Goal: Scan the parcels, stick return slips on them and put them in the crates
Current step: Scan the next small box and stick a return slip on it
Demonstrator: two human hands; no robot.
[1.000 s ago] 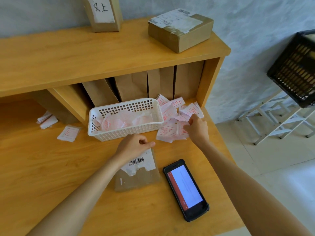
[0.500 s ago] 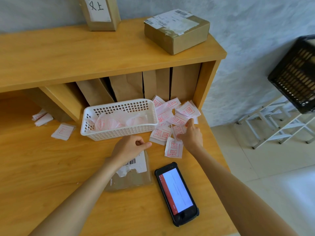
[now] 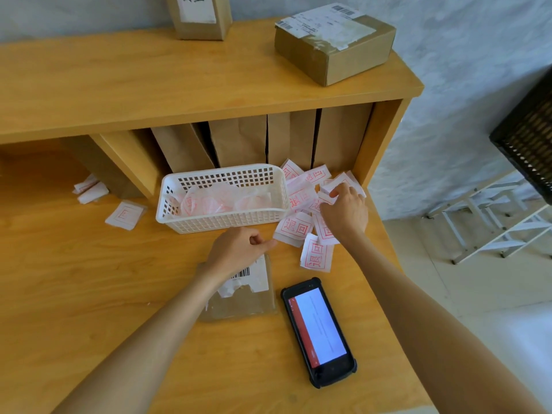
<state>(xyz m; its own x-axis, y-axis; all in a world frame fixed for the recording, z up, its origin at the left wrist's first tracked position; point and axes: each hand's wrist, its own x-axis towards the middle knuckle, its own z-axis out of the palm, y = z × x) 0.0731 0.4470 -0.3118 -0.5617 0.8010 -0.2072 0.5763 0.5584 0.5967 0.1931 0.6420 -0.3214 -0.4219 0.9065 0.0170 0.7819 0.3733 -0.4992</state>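
Reaching into the loose pile of return slips (image 3: 301,210) w/ our right hand (image 3: 343,212), we have its fingers curled over 1 white slip at the top of the pile; the pile sits on the desk (image 3: 89,294) just right of the white basket (image 3: 222,198), touching its end wall. Our left hand (image 3: 239,249) rests near the basket's front wall, fingers curled in, thumb tip out toward the nearest slip; can't tell if it pinches anything.

The basket is a white plastic one w/ grid holes, and it holds crumpled pinkish-white paper, prob. peeled backing, though we can't read it. Under our left wrist lies a flat brown parcel (image 3: 242,297) w/ a torn white barcode label, flat on the desk. Just right of it the scanner (image 3: 318,331), screen lit, lies face up.

In the cubby under the shelf (image 3: 149,85) stand 4 or so brown paper bags (image 3: 239,141), upright, side by side. On the shelf top sit a taped cardboard box (image 3: 334,44) at the right end and a taller brown box (image 3: 200,16) at the back. Far right, a black crate (image 3: 528,135) sits on a white rack (image 3: 490,222); contents not visible. 1 stray slip (image 3: 125,215) lies left of the basket, and more scraps (image 3: 89,189) beyond.
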